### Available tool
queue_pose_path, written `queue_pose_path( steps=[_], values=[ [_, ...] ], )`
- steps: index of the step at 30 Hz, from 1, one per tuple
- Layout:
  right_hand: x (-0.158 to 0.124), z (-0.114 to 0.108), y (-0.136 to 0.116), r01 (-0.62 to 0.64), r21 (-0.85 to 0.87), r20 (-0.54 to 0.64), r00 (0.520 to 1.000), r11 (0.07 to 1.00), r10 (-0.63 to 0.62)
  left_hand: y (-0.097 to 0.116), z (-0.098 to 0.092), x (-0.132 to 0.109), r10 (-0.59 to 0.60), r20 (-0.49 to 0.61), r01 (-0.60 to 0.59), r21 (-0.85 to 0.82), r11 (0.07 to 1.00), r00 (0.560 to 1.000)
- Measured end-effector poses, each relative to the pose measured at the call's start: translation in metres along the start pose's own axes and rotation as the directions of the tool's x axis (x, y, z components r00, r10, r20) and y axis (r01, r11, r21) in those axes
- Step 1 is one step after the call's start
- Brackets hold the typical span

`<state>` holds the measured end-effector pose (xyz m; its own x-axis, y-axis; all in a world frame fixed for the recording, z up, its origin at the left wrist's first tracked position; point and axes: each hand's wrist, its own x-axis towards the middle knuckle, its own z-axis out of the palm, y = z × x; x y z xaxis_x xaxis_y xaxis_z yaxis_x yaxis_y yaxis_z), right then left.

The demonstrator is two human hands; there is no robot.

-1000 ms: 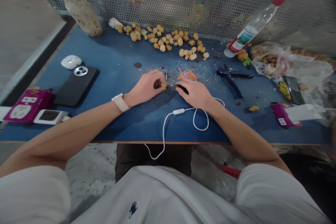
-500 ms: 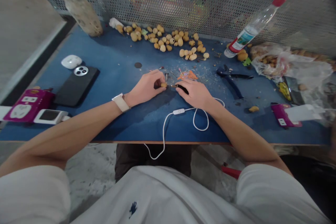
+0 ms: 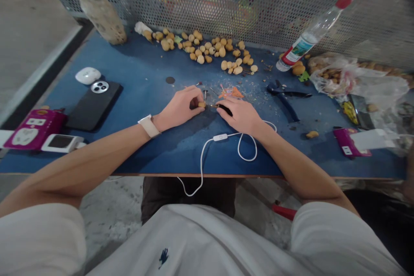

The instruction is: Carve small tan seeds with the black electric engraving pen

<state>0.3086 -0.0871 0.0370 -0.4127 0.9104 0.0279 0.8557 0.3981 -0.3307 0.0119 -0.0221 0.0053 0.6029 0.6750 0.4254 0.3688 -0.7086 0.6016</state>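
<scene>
Tan seed (image 3: 202, 104) is pinched in the curled fingers of the left hand (image 3: 181, 105), and a black-handled pick (image 3: 224, 110) is gripped in the right hand (image 3: 241, 116), its thin metal tip reaching the seed from the right. Both hands are closed on what they hold and are set just apart, with only the seed and the tip between them. A white watch strap (image 3: 148, 126) is worn on the left wrist. Both hands are rested on a blue work table (image 3: 168, 151). Just beyond the fingertips of the right hand, orange scraps (image 3: 230, 92) are lying among fine crumbs. Further ahead of both hands, a heap of similar tan seeds (image 3: 200, 47) is spread along the perforated metal screen (image 3: 258, 4). To the right of the right hand, blue-handled pliers (image 3: 284, 97) are laid flat, and a plastic bottle with a red cap (image 3: 310, 34) and a clear plastic bag (image 3: 352, 79) are placed beyond them. A white cable (image 3: 202, 168) is looped below the right hand. To the left of the left hand, a black smartphone (image 3: 93, 105) is lying face down.
</scene>
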Motion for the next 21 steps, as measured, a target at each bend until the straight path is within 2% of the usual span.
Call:
queue_pose_path(
  steps=[21],
  values=[
    [0.0, 0.0038, 0.0045, 0.012, -0.023, -0.008, 1.0, 1.0, -0.012, -0.0032, 0.0024, -0.0021, 0.006, -0.006, -0.006, 0.016, 1.0, 1.0]
  ],
)
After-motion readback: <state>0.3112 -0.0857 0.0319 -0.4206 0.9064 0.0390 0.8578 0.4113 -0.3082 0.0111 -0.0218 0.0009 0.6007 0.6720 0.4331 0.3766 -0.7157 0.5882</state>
